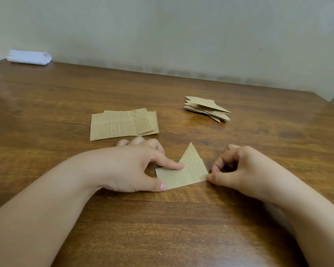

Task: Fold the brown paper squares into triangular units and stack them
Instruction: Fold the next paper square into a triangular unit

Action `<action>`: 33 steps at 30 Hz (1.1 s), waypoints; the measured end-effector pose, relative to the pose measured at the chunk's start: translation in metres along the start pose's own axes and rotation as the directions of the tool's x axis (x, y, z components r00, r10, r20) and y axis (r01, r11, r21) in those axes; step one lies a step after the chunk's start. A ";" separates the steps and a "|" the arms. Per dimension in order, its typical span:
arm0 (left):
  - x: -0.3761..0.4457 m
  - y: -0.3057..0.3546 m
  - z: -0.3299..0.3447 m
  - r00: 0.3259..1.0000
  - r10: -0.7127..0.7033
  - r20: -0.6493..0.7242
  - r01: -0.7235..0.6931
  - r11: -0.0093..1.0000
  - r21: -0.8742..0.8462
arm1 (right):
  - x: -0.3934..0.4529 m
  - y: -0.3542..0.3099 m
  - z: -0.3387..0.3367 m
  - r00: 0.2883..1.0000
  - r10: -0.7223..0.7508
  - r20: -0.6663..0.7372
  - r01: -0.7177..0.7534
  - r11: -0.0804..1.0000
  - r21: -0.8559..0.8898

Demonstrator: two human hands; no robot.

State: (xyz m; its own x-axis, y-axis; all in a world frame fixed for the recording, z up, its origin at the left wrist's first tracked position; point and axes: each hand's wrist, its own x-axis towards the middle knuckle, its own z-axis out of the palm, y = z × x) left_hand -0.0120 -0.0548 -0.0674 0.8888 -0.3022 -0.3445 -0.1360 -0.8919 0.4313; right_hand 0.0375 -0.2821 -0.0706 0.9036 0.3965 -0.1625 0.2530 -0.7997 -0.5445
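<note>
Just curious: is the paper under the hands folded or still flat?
Folded: the paper shows a triangular peak and an overlapping flap, pressed by the left hand.

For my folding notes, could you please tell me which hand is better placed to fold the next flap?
Probably the right hand: its thumb touches the paper's free right corner, while the left hand pins the other side down.

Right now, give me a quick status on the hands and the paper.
Left hand presses half-folded paper flat with forefinger. Right hand pinches its right corner. Unfolded squares and folded stack behind, nothing in the way.
</note>
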 end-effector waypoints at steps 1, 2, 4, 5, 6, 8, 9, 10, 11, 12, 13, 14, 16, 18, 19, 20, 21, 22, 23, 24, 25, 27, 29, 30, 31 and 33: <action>0.000 0.000 0.000 1.000 0.001 0.003 -0.001 1.000 0.000 | 0.000 0.000 0.000 1.000 -0.005 0.002 0.005 1.000 -0.007; 0.000 0.000 -0.001 1.000 0.003 0.006 -0.003 1.000 0.003 | 0.001 0.000 0.000 1.000 -0.009 0.009 0.009 1.000 -0.011; -0.001 -0.001 -0.001 1.000 0.011 0.011 -0.011 1.000 0.019 | 0.001 0.002 -0.001 1.000 -0.006 0.027 0.006 1.000 -0.007; -0.002 -0.001 -0.001 1.000 0.016 0.013 -0.016 0.999 0.028 | 0.001 0.003 -0.002 0.999 -0.001 0.034 0.001 1.000 0.004; -0.002 -0.001 -0.001 1.000 0.018 0.016 -0.019 0.999 0.036 | 0.002 0.004 -0.002 0.999 0.002 0.037 -0.003 1.000 0.019; -0.003 -0.002 -0.001 1.000 0.016 0.018 -0.016 0.999 0.035 | 0.002 0.006 -0.003 0.999 0.001 0.032 -0.003 0.999 0.043; -0.003 -0.002 -0.001 1.000 0.013 0.018 -0.013 0.999 0.031 | 0.002 0.006 -0.003 1.000 -0.003 0.028 0.001 0.999 0.044; -0.003 -0.001 -0.001 1.000 0.012 0.017 -0.012 1.000 0.028 | 0.003 0.006 -0.003 1.000 -0.006 0.027 0.005 0.999 0.040; -0.003 -0.001 -0.001 1.000 0.011 0.017 -0.012 1.000 0.026 | 0.003 0.006 -0.003 1.000 -0.006 0.029 0.005 0.999 0.035; -0.003 0.000 -0.001 1.000 0.011 0.018 -0.012 1.000 0.024 | 0.003 0.006 -0.003 1.000 -0.003 0.031 0.002 1.000 0.027; -0.003 0.000 -0.001 1.000 0.008 0.022 -0.008 1.000 0.020 | 0.003 0.006 -0.003 1.000 0.006 0.030 -0.006 1.000 0.018; -0.003 0.001 -0.001 1.000 0.004 0.025 -0.004 1.000 0.013 | 0.003 0.006 -0.004 1.000 0.012 0.017 -0.012 1.000 0.003; -0.004 0.002 -0.002 1.000 -0.008 0.027 0.008 1.000 -0.005 | 0.002 0.008 -0.005 0.997 -0.002 -0.073 0.000 1.000 -0.025; -0.004 0.002 -0.002 1.000 -0.017 0.018 0.018 1.000 -0.020 | 0.002 0.005 -0.004 0.976 -0.077 -0.205 0.076 0.997 -0.013; -0.004 0.003 -0.002 1.000 -0.024 0.007 0.024 0.999 -0.031 | 0.002 0.000 -0.002 0.962 -0.146 -0.233 0.145 0.989 -0.021; -0.004 0.003 -0.002 0.999 -0.033 -0.006 0.033 0.998 -0.046 | 0.002 -0.005 0.001 0.952 -0.221 -0.213 0.215 0.975 -0.053; -0.004 0.004 -0.002 0.999 -0.043 -0.017 0.042 0.997 -0.064 | 0.003 -0.011 0.005 0.945 -0.287 -0.157 0.275 0.957 -0.095; -0.004 0.004 -0.001 0.998 -0.051 -0.030 0.048 0.996 -0.079 | 0.005 -0.015 0.009 0.939 -0.331 -0.093 0.316 0.938 -0.143; -0.003 0.004 -0.001 0.997 -0.053 -0.048 0.049 0.995 -0.089 | 0.006 -0.018 0.013 0.934 -0.354 -0.041 0.341 0.922 -0.186; -0.002 0.004 0.000 0.996 -0.050 -0.073 0.043 0.995 -0.094 | 0.007 -0.021 0.015 0.935 -0.354 -0.014 0.344 0.917 -0.200; -0.001 0.004 0.002 0.993 -0.044 -0.106 0.034 0.995 -0.096 | 0.008 -0.021 0.015 0.940 -0.340 -0.004 0.334 0.924 -0.186; 0.001 0.005 0.005 0.982 -0.036 -0.183 0.017 0.994 -0.104 | 0.007 -0.019 0.015 0.944 -0.329 0.001 0.327 0.936 -0.132; 0.002 0.007 0.007 0.973 -0.037 -0.229 0.006 0.990 -0.138 | 0.006 -0.016 0.015 0.933 -0.360 -0.029 0.356 0.930 -0.096; 0.002 0.007 0.008 0.967 -0.047 -0.252 -0.001 0.982 -0.189 | 0.005 -0.013 0.015 0.917 -0.392 -0.073 0.385 0.918 -0.090; 0.002 0.006 0.008 0.951 -0.072 -0.302 -0.013 0.963 -0.269 | 0.004 -0.011 0.014 0.892 -0.431 -0.138 0.424 0.902 -0.078; 0.002 0.005 0.007 0.888 -0.207 -0.410 -0.027 0.867 -0.497 | 0.000 -0.009 0.011 0.835 -0.463 -0.298 0.486 0.874 0.003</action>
State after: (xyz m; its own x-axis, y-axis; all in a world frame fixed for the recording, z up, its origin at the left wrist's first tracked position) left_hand -0.0141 -0.0621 -0.0720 0.9971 0.0546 -0.0532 0.0753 -0.5978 0.7981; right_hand 0.0315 -0.2696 -0.0748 0.7400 0.5671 0.3615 0.6591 -0.5045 -0.5577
